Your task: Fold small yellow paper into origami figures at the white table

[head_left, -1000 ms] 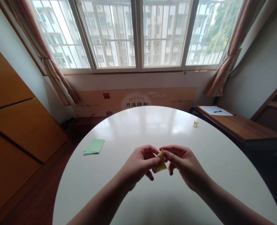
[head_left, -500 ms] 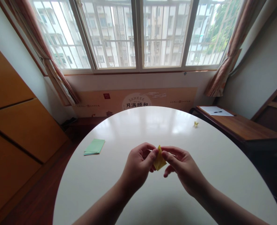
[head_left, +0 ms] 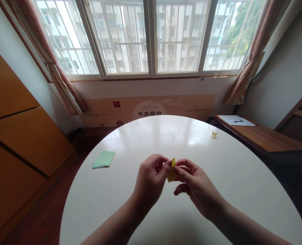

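A small folded piece of yellow paper is held up over the white table, between my two hands. My left hand pinches its left side between thumb and fingers. From the other side, my right hand grips it with thumb and forefinger, while its lower fingers curl loosely below. The fingers cover much of the paper, so its full folded shape is hidden.
On the round white table, a stack of green paper sheets lies to the left. A small yellow folded-paper figure stands at the far right. Beyond the table, a wooden desk bears a white sheet and a pen.
My right hand has shifted slightly left, closer to my left hand. The yellow paper has turned and now shows a narrower face.
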A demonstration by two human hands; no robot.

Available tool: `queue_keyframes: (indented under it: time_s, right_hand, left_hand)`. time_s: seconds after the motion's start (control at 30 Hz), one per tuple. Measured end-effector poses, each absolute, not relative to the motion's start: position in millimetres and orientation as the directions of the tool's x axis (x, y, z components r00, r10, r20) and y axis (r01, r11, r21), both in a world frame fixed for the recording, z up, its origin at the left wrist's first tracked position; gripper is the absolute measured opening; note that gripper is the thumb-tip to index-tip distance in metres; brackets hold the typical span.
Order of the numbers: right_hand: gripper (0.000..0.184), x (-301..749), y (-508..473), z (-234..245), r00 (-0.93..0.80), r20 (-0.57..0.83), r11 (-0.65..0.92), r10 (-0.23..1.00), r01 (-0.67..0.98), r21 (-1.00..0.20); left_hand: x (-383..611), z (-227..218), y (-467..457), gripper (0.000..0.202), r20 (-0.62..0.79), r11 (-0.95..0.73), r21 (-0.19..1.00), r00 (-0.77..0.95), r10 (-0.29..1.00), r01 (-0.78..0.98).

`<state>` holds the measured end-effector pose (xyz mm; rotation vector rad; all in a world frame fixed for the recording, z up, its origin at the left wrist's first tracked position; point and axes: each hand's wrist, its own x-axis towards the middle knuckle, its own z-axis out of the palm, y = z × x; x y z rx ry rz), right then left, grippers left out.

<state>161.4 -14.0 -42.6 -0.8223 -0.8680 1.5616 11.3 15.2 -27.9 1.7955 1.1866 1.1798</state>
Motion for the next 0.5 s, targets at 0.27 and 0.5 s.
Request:
queue_keyframes:
  time_s: [0.27, 0.5]
  right_hand:
    - [0.032, 165.9, -12.3, -43.4, -0.073, -0.007, -0.034, 0.997, -0.372, -0.928]
    - [0.032, 170.6, -10.1, -44.2, -0.001, 0.023, 0.022, 1.0, -0.327, -0.945]
  left_hand:
    - [11.8, -28.0, 18.5, 0.025, 0.268, -0.326, 0.906, 0.232, 0.935, 0.269]
    - [10.6, -25.6, 18.4, 0.023, 0.207, -0.3, 0.923, 0.348, 0.915, 0.24]
